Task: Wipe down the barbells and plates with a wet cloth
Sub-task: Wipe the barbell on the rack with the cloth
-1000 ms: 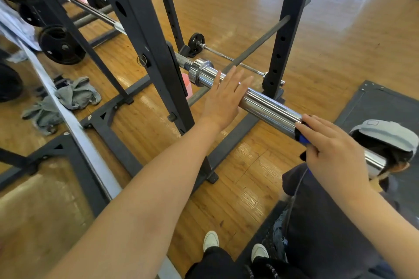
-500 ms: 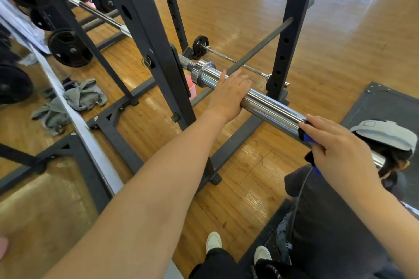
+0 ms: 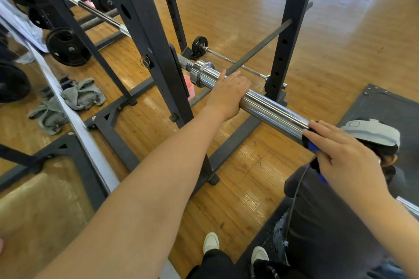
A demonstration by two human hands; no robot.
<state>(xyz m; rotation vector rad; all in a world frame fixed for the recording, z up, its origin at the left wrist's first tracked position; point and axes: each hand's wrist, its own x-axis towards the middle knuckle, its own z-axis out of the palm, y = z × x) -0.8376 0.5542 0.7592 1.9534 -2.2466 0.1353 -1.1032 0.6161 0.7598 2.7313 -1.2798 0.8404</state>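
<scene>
1. We steady the polished chrome barbell sleeve [image 3: 267,104] with the left hand [image 3: 226,95], fingers curled over its top near the collar, where it juts from the black steel rack upright [image 3: 145,36].
2. The right hand [image 3: 347,156] presses a blue-and-black cloth [image 3: 311,144] onto the sleeve's near end, fingers wrapped around it.
3. We judge the wipe goes best in long strokes toward the collar, with the cloth turned round the sleeve.
4. Below lies a glossy wooden floor [image 3: 238,190]; a dark rubber mat [image 3: 385,106] sits to the right, and grey rags [image 3: 74,99] lie by the mirror.
</scene>
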